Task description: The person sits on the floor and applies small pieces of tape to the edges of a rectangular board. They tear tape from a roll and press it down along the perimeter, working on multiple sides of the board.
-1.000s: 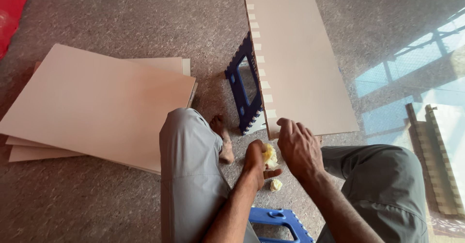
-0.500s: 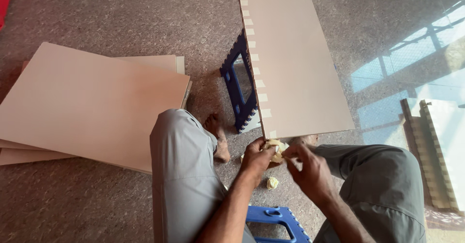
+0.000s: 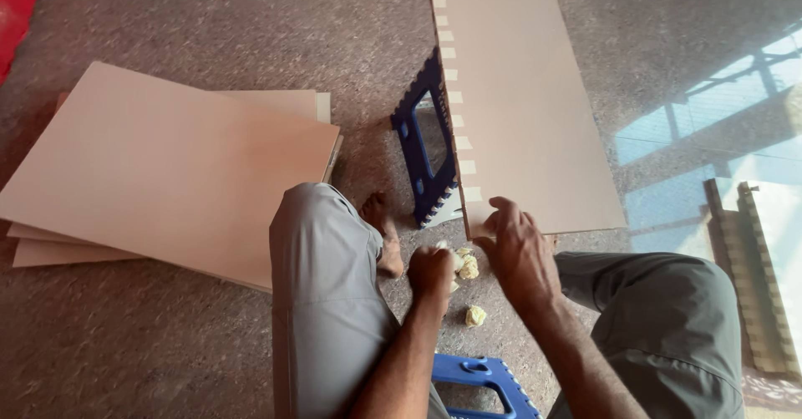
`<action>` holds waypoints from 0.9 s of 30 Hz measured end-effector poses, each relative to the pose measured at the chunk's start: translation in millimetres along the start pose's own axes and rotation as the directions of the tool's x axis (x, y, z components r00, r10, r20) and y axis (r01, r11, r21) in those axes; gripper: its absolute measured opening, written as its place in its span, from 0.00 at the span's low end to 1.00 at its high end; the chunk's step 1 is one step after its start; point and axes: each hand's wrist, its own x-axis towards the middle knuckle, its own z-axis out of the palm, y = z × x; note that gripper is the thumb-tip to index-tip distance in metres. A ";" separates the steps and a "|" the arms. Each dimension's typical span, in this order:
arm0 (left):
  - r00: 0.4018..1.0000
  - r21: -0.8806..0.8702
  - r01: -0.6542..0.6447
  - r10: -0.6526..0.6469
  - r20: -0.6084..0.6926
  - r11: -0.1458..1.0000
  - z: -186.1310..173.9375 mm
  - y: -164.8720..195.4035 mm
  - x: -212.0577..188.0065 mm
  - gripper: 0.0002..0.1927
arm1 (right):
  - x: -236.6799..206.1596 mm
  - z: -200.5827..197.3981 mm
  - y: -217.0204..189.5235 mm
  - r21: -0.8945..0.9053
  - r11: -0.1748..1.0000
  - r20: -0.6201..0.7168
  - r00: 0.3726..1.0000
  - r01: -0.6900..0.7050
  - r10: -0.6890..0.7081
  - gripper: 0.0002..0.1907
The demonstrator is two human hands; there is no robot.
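- Our left hand [image 3: 430,270] is fisted around a pale yellow crumpled wad [image 3: 461,264], just below the near corner of the board.
- Our right hand [image 3: 520,248] is curled with its fingertips pinching that near corner of the tan notched board [image 3: 526,101].
- The board is propped at a slope, its notched edge resting on a blue plastic stool [image 3: 426,147] lying on its side.
- Risk: pushing hard on the corner could slide the board off the stool, since only one edge looks supported.
- Risk: the bare foot [image 3: 383,231] sits just beside the stool, right where a slipping board would drop.
- A loose yellow scrap [image 3: 475,315] lies on the carpet floor [image 3: 209,26] between our knees.
- Room: a stack of flat boards [image 3: 167,164] fills the left; a wooden slatted piece [image 3: 756,277] lies far right. Open carpet beyond the board's far end.
- A second blue stool [image 3: 484,381] is under us, limiting backward shift.
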 end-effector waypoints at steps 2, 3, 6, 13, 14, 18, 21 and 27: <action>0.992 -0.045 -0.116 0.118 0.043 0.992 3.6 7.6 -1.9 0.20 | 5.2 -0.3 4.2 0.019 1.000 0.026 1.000 -0.017 0.016 0.29; 0.982 -0.084 -0.171 0.176 0.067 0.982 4.7 10.3 -3.3 0.21 | 6.2 -1.5 6.6 0.024 0.999 0.040 0.999 -0.031 0.030 0.28; 0.977 -0.212 -0.154 0.181 0.115 0.965 5.0 17.1 -5.0 0.23 | 10.8 -7.2 11.0 0.185 0.983 0.129 0.991 0.011 -0.035 0.22; 0.977 -0.218 -0.036 0.081 0.198 0.975 -8.9 4.1 4.1 0.16 | -4.9 -3.7 -1.2 0.215 0.976 -0.033 0.999 0.043 -0.037 0.22; 0.973 -0.209 -0.049 0.094 0.213 0.977 -6.3 3.2 5.1 0.15 | -5.2 -0.7 -3.5 0.179 0.984 -0.028 1.000 0.006 -0.001 0.20; 0.965 -0.142 -0.052 0.086 0.247 0.989 -0.9 5.2 4.2 0.12 | 1.5 6.4 -6.0 -0.245 0.942 -0.084 0.963 0.228 -0.255 0.22; 0.967 -0.082 -0.035 0.054 0.250 0.996 -13.0 10.2 -3.6 0.12 | 4.2 11.2 -8.4 -0.237 0.962 -0.034 0.988 0.138 -0.150 0.17; 0.960 -0.105 -0.026 0.054 0.275 0.994 -37.6 21.2 -21.7 0.19 | -9.4 8.6 -1.6 0.160 0.977 0.018 0.990 -0.138 0.137 0.16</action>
